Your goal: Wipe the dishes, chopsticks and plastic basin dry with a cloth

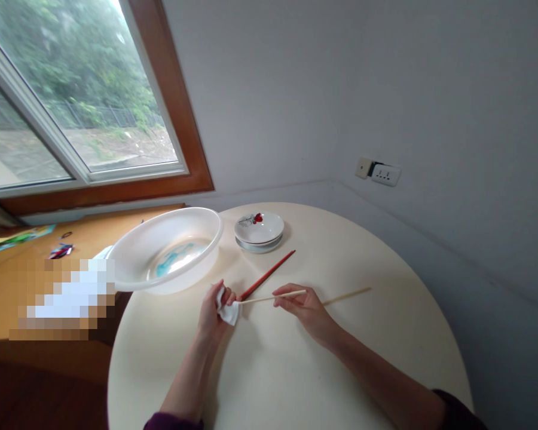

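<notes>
My left hand [215, 307] is closed around a crumpled white tissue or cloth [229, 313]. One end of a pale wooden chopstick [260, 298] meets that tissue. The same chopstick is pinched between the thumb and fingers of my right hand [307, 307]. Beyond my left hand, red chopsticks [269, 275] lie slanted on the table; their near end is partly hidden by the fingers. Another pale chopstick [348, 295] rests on the table to the right, its near end covered by my right hand.
A round cream table [385, 340] bears a large translucent plastic basin [206, 269] at the left and stacked white plates with a red flower [266, 230] at the back. A wooden desk [9, 298] with small items stands at the left, below a window. Walls rise behind.
</notes>
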A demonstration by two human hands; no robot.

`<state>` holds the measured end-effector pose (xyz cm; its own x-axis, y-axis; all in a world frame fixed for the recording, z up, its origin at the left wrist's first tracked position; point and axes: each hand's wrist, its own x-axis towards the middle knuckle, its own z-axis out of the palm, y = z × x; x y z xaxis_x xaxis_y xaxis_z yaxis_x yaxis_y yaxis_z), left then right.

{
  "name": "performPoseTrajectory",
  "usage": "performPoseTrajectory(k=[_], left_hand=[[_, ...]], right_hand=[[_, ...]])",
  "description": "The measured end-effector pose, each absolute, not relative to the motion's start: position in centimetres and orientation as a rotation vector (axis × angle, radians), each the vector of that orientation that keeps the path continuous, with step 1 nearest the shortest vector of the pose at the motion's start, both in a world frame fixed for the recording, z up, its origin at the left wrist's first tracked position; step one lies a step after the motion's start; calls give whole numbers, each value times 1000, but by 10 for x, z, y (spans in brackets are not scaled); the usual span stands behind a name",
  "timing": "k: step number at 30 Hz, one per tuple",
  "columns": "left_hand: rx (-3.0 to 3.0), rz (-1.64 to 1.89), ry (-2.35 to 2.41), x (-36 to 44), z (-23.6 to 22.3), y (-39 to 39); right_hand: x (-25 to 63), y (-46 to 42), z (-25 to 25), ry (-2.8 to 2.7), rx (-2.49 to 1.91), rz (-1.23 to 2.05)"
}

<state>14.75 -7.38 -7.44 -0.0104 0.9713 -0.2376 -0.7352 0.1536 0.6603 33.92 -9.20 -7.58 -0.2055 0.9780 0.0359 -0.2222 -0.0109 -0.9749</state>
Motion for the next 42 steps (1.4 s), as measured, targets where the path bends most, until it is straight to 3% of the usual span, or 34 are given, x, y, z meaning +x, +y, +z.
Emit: performPoseTrajectory(k=[42], left_hand=[[391, 1365, 792, 150, -73, -75]], right_hand=[[343, -87, -85, -1385, -958, 1316]])
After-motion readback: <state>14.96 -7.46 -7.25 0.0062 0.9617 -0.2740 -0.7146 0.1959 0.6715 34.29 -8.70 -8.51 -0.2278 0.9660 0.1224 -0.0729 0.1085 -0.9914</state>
